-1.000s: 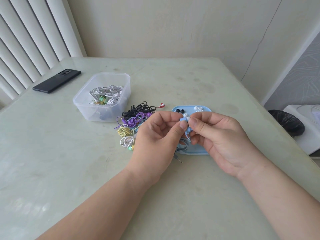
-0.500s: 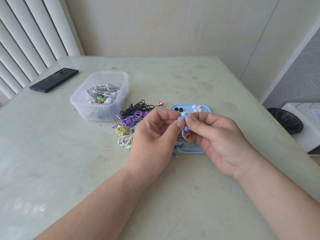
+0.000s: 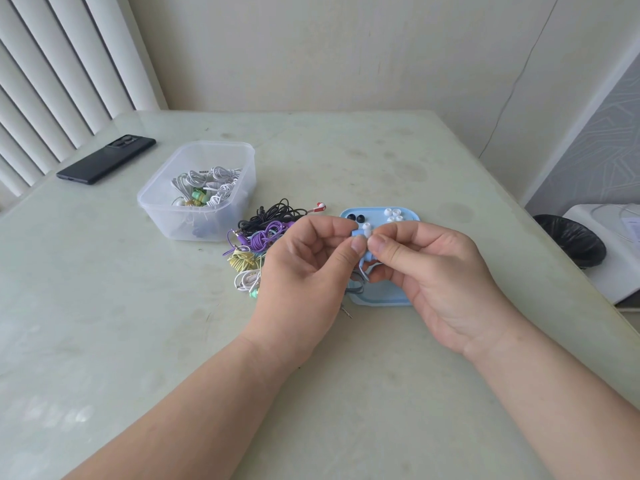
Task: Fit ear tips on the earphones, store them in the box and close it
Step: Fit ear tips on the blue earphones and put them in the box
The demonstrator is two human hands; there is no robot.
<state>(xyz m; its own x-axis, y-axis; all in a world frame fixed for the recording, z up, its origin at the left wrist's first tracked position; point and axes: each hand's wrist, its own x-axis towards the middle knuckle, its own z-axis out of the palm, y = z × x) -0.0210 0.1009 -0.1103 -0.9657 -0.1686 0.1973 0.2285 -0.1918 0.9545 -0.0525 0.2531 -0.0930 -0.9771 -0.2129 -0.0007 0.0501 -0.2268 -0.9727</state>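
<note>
Head view: the left hand (image 3: 304, 268) and right hand (image 3: 436, 271) meet above a blue tray (image 3: 384, 295); both pinch one blue earphone (image 3: 358, 233) between thumb and forefinger, a white ear tip (image 3: 367, 226) on its top; its cable hangs onto the tray; the clear box (image 3: 194, 227) stands open to the left, coiled earphones inside.

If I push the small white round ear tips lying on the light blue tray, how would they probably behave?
The small white ear tips look tiny and rounded, so they would probably roll or scatter easily. They seem very light; a nudge might flick them over the light blue tray, whose rim looks low.
</note>
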